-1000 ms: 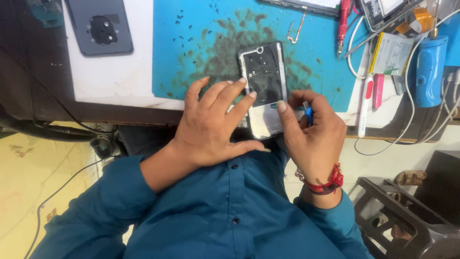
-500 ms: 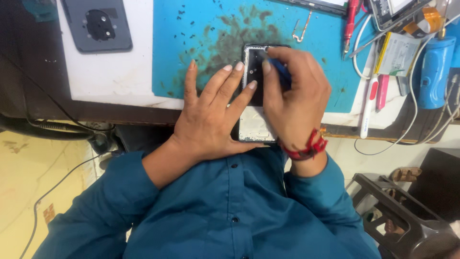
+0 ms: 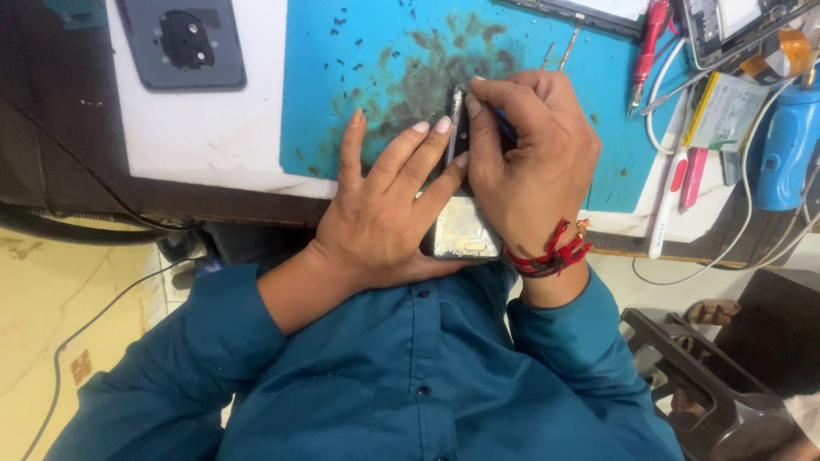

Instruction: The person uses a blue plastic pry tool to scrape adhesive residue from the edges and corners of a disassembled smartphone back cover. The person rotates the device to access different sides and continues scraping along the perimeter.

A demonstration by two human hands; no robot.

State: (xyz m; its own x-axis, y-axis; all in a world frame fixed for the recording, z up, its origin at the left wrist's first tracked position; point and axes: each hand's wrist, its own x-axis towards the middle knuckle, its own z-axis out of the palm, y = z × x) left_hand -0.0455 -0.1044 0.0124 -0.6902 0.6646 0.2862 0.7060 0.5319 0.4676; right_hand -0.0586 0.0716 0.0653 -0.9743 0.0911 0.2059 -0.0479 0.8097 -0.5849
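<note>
The left hand [image 3: 384, 213] lies flat with fingers spread, fingertips pressing the left side of the phone [image 3: 459, 230] at the bench's near edge, on the blue mat [image 3: 359, 51]. The right hand [image 3: 534, 158] is curled narrow, pinching a blue tool [image 3: 506, 128] over the phone's top, covering most of it.

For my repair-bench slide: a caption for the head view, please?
Left hand steadies an opened phone on a blue mat while the right hand works it with a blue-handled tool.
</note>
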